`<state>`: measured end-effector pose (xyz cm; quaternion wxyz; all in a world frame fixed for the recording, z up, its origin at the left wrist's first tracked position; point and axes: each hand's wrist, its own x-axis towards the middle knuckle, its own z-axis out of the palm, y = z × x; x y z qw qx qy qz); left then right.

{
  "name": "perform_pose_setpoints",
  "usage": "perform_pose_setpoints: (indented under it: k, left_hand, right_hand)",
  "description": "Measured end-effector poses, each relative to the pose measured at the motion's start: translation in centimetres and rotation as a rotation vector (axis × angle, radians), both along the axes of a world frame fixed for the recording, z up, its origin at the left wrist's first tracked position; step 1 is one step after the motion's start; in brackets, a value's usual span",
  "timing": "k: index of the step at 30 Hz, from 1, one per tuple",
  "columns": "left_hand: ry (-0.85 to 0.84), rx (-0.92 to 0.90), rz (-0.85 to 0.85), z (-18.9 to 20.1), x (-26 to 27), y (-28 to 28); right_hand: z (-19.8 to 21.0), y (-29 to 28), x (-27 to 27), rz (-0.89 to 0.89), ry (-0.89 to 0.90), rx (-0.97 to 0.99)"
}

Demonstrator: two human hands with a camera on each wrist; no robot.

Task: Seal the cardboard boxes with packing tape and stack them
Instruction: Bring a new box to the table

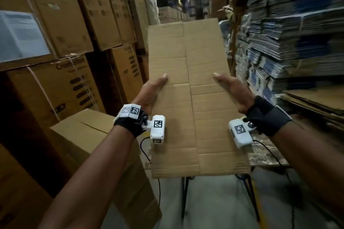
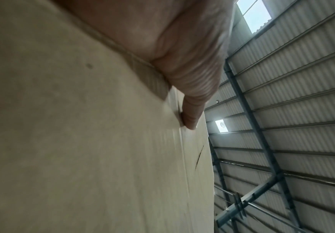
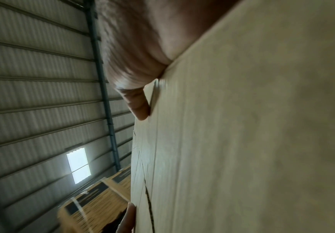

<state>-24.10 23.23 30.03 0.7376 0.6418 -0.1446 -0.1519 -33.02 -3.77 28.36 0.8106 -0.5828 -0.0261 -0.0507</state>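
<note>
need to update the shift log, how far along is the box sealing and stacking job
Early. Done: an assembled box stands at lower left, its top flaps untaped. In hand: the left hand and right hand hold a flattened carton by its side edges. Left: forming, taping and stacking it; no tape is visible.

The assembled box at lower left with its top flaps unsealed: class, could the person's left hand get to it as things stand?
Probably not yet. The left hand grips the flattened cardboard together with the right hand. Once freed, the way to the assembled box looks open.
</note>
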Motion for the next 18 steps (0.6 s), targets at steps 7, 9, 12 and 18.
perform_pose_setpoints:
  k: [7,9,12,18]
  left_hand:
    - [0.118,0.051,0.01,-6.4,7.4,-5.4]
    - [0.165,0.07,0.018,-8.4,9.8,-6.4]
    - [0.295,0.132,-0.032,-11.6,14.1,-7.5]
    - [0.485,0.13,-0.083,-17.2,24.9,-9.9]
  right_hand:
    - [-6.7,-5.2,6.7,0.01,0.164,0.082]
    - [-8.6,-6.2,9.0,0.002,0.203,0.081]
    - [-11.5,-7.4,13.2,0.0,0.281,0.085]
    - [-15.8,-10.0,23.9,-0.034,0.462,0.052]
